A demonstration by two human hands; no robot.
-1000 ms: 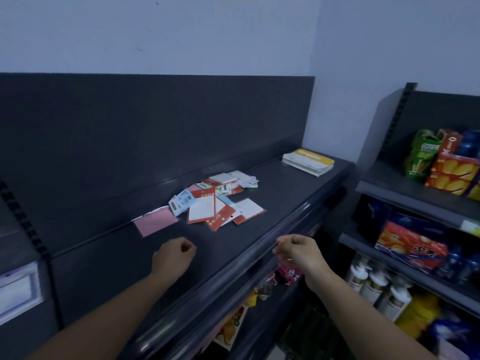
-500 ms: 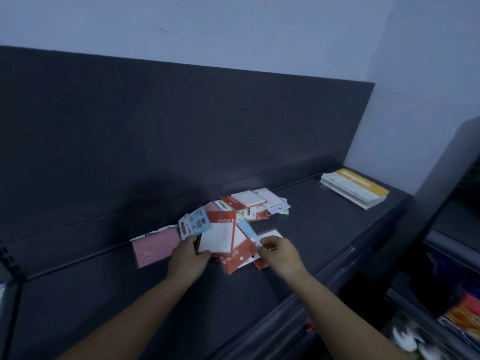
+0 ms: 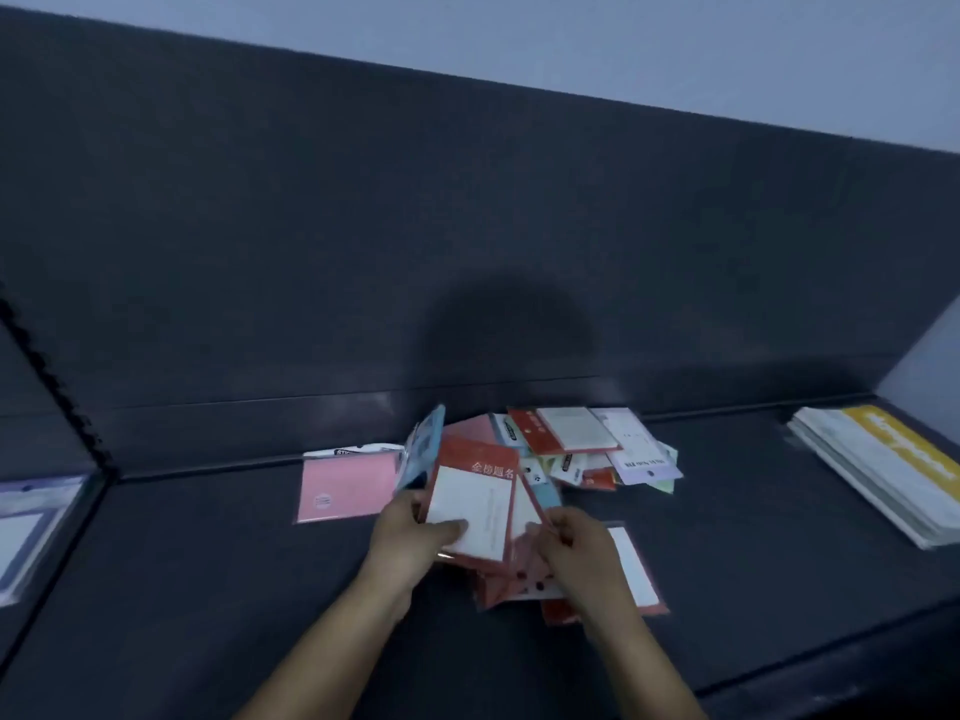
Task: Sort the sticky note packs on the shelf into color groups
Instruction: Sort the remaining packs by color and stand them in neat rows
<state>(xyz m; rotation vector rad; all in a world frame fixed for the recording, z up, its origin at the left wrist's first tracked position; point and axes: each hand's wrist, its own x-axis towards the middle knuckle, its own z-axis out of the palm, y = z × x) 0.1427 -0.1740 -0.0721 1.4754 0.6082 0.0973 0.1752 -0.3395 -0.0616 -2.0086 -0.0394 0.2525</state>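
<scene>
A loose pile of sticky note packs (image 3: 571, 449) lies on the dark shelf (image 3: 208, 589) against its back panel. My left hand (image 3: 410, 532) grips a red pack with a white pad (image 3: 478, 504), thumb on its front, and tilts it up off the pile. My right hand (image 3: 576, 537) pinches the edge of another red pack (image 3: 524, 511) just behind it. A blue pack (image 3: 423, 452) stands on edge beside my left hand. One pink pack (image 3: 348, 485) lies flat to the left of the pile. More red packs (image 3: 636, 569) lie under my right hand.
A stack of white booklets with a yellow cover (image 3: 883, 470) lies at the shelf's right end. On the neighbouring shelf section at far left sits a pale clear-wrapped pack (image 3: 31, 532). The shelf's raised front lip (image 3: 831, 672) runs along the lower right.
The view has closed in on the shelf. Both hands went from hanging free at the shelf edge to the pile, and each now holds a red pack lifted from it.
</scene>
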